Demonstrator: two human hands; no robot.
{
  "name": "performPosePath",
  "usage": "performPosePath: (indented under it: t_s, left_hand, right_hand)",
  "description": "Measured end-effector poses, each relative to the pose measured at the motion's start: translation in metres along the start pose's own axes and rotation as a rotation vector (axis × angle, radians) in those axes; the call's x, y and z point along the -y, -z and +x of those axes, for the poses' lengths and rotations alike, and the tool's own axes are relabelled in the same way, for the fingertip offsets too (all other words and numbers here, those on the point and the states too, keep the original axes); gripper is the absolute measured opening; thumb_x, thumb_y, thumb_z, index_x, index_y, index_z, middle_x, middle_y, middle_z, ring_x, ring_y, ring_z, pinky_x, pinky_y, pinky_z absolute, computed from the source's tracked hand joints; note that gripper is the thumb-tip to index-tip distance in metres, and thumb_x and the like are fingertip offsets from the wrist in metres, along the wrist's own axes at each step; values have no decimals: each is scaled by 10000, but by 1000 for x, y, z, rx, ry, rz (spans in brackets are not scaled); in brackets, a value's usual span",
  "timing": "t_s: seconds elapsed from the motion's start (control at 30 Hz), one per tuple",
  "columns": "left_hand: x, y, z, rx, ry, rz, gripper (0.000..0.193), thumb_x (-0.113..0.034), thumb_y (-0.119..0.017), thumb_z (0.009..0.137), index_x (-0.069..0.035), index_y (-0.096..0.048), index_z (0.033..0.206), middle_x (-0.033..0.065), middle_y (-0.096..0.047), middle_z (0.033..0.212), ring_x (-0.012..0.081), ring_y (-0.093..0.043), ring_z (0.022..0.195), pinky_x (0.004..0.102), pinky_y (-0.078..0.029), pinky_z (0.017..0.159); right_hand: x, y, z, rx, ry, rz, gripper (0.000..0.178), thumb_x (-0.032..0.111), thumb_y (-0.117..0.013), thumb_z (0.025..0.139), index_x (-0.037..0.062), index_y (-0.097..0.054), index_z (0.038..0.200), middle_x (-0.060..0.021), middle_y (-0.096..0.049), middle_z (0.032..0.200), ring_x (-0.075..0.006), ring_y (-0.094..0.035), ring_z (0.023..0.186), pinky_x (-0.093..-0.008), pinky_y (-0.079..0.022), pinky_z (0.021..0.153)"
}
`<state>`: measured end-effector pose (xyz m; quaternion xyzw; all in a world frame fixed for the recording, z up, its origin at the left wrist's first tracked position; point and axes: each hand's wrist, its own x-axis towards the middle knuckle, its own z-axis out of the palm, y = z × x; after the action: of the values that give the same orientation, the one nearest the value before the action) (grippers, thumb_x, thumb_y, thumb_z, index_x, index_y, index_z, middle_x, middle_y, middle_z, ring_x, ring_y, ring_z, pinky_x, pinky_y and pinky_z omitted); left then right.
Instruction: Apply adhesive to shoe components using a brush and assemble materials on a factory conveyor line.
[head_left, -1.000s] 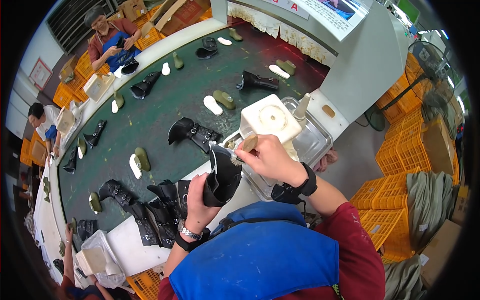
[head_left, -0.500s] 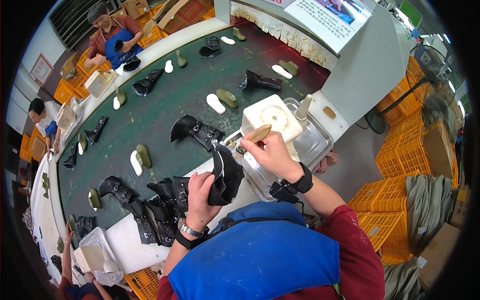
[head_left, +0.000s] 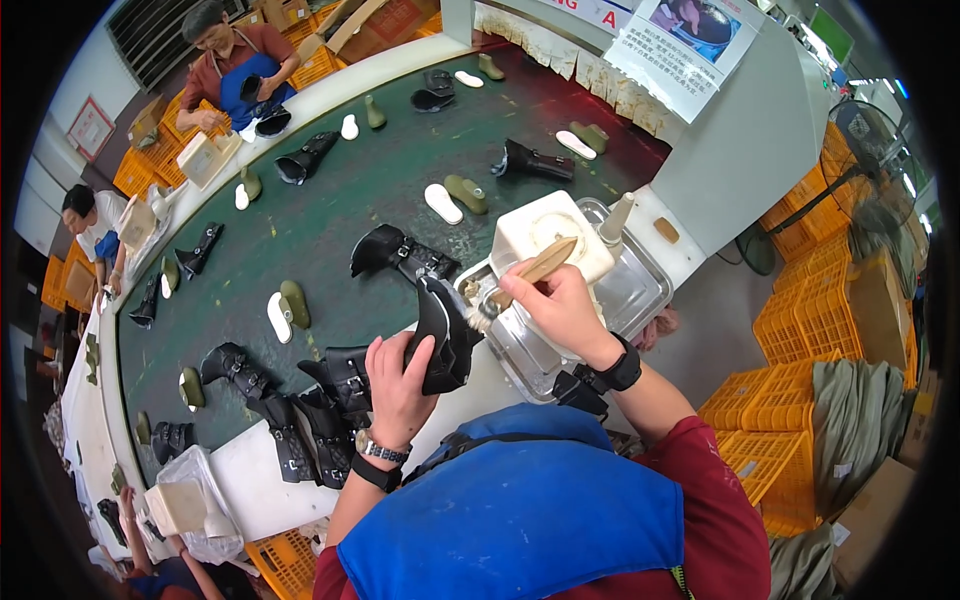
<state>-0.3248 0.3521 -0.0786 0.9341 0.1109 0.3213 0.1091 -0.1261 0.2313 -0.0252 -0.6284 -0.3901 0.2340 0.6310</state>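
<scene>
My left hand (head_left: 398, 385) is closed around a black boot upper (head_left: 440, 345), held tilted over the near edge of the table. The boot's pale raw edge shows. Between the fingers of my right hand (head_left: 568, 312) is a brush with a flat wooden handle (head_left: 548, 258). Its pale bristles (head_left: 479, 319) are just right of the boot; whether they touch it, I cannot tell. Beyond my right hand a white square container (head_left: 520, 225) rests in a metal tray (head_left: 645, 285), beside a white conical nozzle (head_left: 620, 212).
Several black boots (head_left: 285, 430) lie to the left of my left hand. Green shoe lasts (head_left: 293, 300) and white insoles (head_left: 278, 318) are spread over the green table surface (head_left: 330, 230). Orange crates (head_left: 790, 400) are stacked at right. Co-workers stand along the left side, one holding a dark boot.
My left hand has turned the boot and shifted it slightly left. The brush has swung, its bristles now lower and apart from the boot's upper rim. The whole view has shifted a little.
</scene>
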Motion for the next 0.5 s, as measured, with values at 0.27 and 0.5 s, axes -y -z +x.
performPosePath:
  t_s: [0.27, 0.5]
  left_hand:
    - [0, 1, -2, -124, 35, -22, 649, -58, -731, 555, -139, -492, 1153, 139, -500, 1103, 309, -481, 1008, 506, -322, 930]
    - [7, 2, -6, -138, -5, -45, 629, -44, -731, 549, -139, -497, 1125, 140, -501, 1105, 310, -483, 1008, 513, -324, 924]
  right_hand:
    - [-24, -18, -10, -12, -53, -129, 160, 132, -606, 849, -25, -617, 872, -7, -596, 736, -46, -520, 661, -209, -425, 573]
    - [-22, -29, -6, -104, 27, -184, 174, 125, -617, 835, -45, -615, 871, -26, -603, 703, -54, -523, 624, -210, -422, 547]
